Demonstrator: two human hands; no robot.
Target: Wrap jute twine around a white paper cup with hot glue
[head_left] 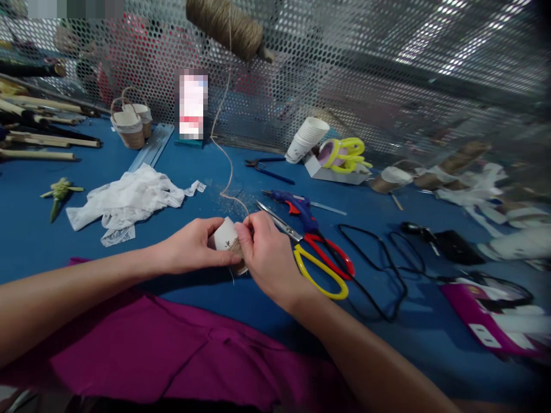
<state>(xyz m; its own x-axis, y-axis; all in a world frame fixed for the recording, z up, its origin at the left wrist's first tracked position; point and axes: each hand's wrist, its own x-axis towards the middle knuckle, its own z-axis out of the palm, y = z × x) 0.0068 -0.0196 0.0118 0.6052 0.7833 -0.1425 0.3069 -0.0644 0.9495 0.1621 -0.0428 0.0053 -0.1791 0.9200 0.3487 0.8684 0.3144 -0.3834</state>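
Observation:
A white paper cup [224, 234] lies tilted between my hands, with brown twine wound around part of it. My left hand [196, 246] is closed around the cup from the left, thumb along its near side. My right hand [269, 246] pinches the twine [230, 166] against the cup's right side. From there the strand runs up to a large twine spool [226, 26] hung on the mesh. Just right of my right hand lie scissors [318, 252] with one red and one yellow handle, and a blue glue gun [297, 207].
White lace [129, 198] lies at left, near a green woven piece [60, 192]. Twine-wrapped cups with handles [128, 131], a phone [191, 106], pliers [271, 168], stacked paper cups [306, 140] and a white box [336, 172] stand or lie behind. A black cable [400, 287] loops at right.

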